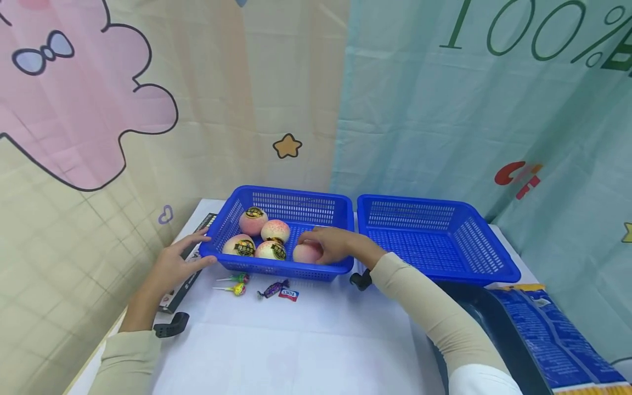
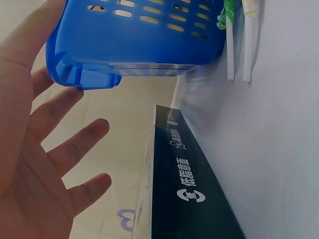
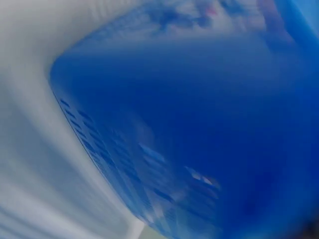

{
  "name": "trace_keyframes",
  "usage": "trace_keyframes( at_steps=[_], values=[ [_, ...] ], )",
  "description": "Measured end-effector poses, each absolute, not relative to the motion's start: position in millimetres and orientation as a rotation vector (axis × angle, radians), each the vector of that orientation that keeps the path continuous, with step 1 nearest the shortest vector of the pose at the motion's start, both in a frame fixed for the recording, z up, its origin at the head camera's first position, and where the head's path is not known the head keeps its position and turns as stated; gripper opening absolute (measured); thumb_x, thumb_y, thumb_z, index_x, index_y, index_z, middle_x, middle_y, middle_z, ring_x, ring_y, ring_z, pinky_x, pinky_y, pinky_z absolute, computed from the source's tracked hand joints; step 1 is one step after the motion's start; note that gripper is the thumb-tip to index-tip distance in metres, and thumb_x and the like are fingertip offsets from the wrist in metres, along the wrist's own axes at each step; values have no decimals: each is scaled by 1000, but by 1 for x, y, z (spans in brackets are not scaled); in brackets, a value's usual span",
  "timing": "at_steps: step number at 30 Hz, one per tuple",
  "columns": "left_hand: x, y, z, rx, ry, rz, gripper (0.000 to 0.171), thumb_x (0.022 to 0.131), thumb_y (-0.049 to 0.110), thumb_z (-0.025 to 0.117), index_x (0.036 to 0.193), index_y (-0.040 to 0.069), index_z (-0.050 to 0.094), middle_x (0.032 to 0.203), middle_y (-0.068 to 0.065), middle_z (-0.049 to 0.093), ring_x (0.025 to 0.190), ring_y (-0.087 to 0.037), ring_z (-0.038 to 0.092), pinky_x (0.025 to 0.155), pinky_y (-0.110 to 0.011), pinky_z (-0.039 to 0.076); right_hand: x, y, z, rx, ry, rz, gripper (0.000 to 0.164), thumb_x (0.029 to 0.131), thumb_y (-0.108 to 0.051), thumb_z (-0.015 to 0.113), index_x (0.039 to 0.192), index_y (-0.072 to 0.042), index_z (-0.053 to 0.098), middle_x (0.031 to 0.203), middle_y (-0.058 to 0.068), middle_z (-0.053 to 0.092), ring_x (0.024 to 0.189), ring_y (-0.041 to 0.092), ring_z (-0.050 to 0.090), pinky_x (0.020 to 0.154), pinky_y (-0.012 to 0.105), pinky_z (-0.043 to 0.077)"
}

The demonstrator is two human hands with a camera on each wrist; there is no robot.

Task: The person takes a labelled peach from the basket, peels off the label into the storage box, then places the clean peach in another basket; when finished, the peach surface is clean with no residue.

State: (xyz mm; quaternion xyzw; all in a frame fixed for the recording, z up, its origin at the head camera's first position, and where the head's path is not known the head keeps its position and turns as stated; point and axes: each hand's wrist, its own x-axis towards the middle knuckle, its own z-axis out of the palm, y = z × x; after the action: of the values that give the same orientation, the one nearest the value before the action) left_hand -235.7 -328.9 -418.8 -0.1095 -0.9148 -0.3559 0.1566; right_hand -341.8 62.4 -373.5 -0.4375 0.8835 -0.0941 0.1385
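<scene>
The left blue plastic basket (image 1: 311, 270) holds several pink-and-cream peaches, some with black and gold labels. Inside its right part, my right hand (image 1: 334, 242) grips a peach (image 1: 306, 254), fingers curled over the top; the hand covers part of it. The other peaches (image 1: 270, 250) are grouped to the left. My left hand (image 1: 173, 266) is at the basket's left end, thumb and forefinger touching the rim near the corner. Its other fingers are spread and fairly straight in the left wrist view, beside the basket wall (image 2: 134, 40). The right wrist view is blurred, mostly blue basket (image 3: 174, 99).
A second blue basket (image 1: 419, 247) stands to the right. In front of the left basket lie two lollipops (image 1: 239, 289), a purple-wrapped candy (image 1: 273, 289) and a small red-and-blue packet (image 1: 288, 295). A dark box (image 2: 184, 184) lies at left; a dark tray (image 1: 508, 334) and blue bag (image 1: 553, 340) at right.
</scene>
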Motion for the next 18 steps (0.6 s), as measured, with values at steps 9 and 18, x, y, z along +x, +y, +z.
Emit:
trace_keyframes(
  at_steps=[9,18],
  values=[
    [-237,-326,-415,-295,-2639,-1059,58,89,39,79,135,8,61,156,-11,43,142,-51,30,101,-78,28,-321,111,-320,-1262,2605,-688,61,82,-25,78,139,-25,55,131,1,57,113,22,52,87,42,55],
    [-235,-330,-423,-311,-2614,-1091,57,91,34,79,137,5,59,155,-15,43,141,-52,32,100,-77,31,-231,165,-345,-1238,2322,-683,63,80,-33,76,139,-25,56,130,-15,58,111,9,56,91,31,53]
  ],
)
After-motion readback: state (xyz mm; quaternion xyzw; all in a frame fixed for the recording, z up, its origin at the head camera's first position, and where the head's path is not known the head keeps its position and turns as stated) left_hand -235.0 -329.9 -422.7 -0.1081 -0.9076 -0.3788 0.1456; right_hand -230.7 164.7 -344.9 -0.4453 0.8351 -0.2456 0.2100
